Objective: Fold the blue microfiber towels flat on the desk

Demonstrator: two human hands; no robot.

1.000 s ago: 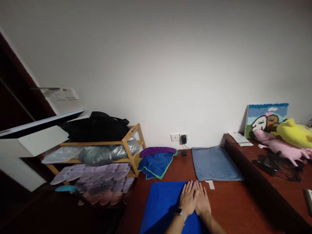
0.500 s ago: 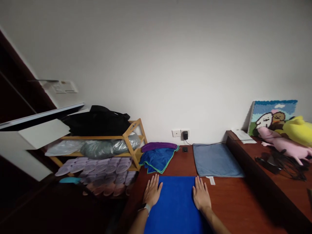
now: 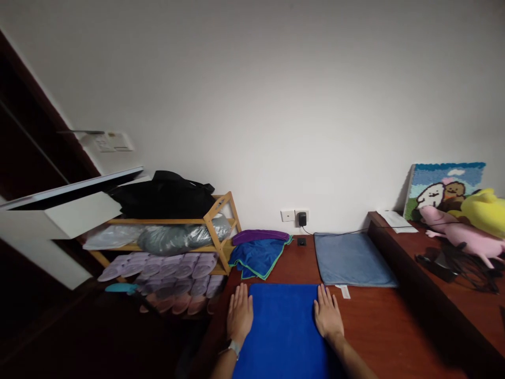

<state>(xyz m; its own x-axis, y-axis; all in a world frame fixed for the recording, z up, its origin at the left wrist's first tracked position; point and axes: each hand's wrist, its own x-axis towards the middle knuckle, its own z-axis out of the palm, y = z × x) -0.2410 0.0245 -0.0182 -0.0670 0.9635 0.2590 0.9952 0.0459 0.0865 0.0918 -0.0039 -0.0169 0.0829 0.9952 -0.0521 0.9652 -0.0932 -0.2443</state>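
A bright blue cloth (image 3: 286,326) lies spread flat on the reddish-brown wooden tabletop (image 3: 379,321); its near end runs out of view. My left hand (image 3: 240,314) rests flat at the cloth's far left corner, fingers stretched forward, with a watch on the wrist. On the opposite side, my right hand (image 3: 329,311) lies flat over the right edge near the far corner, fingers extended. Neither hand grips anything. Behind the blue cloth sits a crumpled dark-blue cloth (image 3: 258,257) with green edging, against a folded purple cloth (image 3: 261,237). A grey-blue cloth (image 3: 355,259) is laid flat at the back right.
To the left stands a wooden rack (image 3: 219,226) bearing a black bag (image 3: 169,197) and rows of slippers (image 3: 169,265). On the raised right-hand surface are a pink plush toy (image 3: 465,231), a yellow plush (image 3: 487,213), cables and a picture (image 3: 445,184). A charger (image 3: 302,219) is plugged into the wall.
My left hand has slid outward to the left, uncovering more of the cloth's far left corner. My right hand stays at the right edge. The view has shifted slightly.
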